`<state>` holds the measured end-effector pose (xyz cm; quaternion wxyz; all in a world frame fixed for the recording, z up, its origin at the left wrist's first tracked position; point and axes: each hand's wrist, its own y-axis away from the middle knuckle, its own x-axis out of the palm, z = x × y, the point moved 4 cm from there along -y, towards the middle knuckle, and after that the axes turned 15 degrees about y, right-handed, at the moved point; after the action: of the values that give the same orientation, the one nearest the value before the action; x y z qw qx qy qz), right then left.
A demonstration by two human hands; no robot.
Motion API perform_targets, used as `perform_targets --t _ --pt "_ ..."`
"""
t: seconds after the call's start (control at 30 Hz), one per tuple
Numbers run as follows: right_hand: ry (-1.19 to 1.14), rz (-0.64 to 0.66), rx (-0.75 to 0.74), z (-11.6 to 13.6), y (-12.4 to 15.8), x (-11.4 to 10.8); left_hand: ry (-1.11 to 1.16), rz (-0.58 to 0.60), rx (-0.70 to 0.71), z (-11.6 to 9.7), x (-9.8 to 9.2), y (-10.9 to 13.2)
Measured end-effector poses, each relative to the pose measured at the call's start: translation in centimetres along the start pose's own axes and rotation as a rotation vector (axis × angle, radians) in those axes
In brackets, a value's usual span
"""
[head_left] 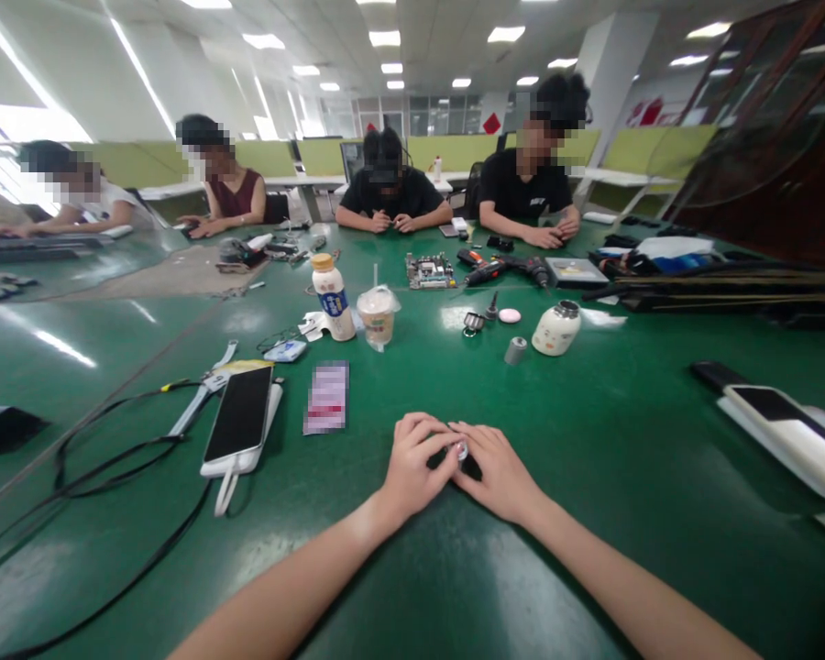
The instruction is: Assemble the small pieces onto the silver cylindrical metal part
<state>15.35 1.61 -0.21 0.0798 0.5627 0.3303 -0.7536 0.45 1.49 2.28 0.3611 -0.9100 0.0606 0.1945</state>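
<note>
Close together above the green table (385, 587), my left hand (419, 463) and my right hand (496, 469) meet with bent fingers. Between their fingertips is a small, shiny, silvery round piece (461, 451); most of it is covered, so its kind is unclear. Beyond my hands stand a grey cylinder (515, 350) and a cream-coloured jar (556, 330) with a dark rim, tilted. A pink oval piece (510, 316) and a small black part with rings (474, 323) lie beside them.
To the left are a phone (240, 414) on a white power bank, black cables (116, 481), and a printed packet (326, 397). A bottle (332, 298) and a drink cup (376, 316) stand farther back, near a circuit board (431, 271) and power drills (501, 268). Several people sit opposite.
</note>
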Motion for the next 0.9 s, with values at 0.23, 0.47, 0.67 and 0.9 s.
perform_targets --t 0.23,0.47,0.67,0.9 --pt "-0.006 0.008 0.004 0.09 -0.08 -0.17 -0.015 -0.078 0.034 -0.06 -0.55 0.40" --pt "0.003 -0.007 -0.008 -0.07 0.00 0.02 0.023 -0.049 0.068 0.13 -0.19 0.61" --pt "-0.014 0.000 0.011 -0.03 -0.08 0.07 0.045 0.022 0.086 -0.08 0.21 0.51" --pt "0.001 0.010 0.001 -0.04 -0.06 0.04 -0.023 -0.065 0.044 -0.17 -0.16 0.19"
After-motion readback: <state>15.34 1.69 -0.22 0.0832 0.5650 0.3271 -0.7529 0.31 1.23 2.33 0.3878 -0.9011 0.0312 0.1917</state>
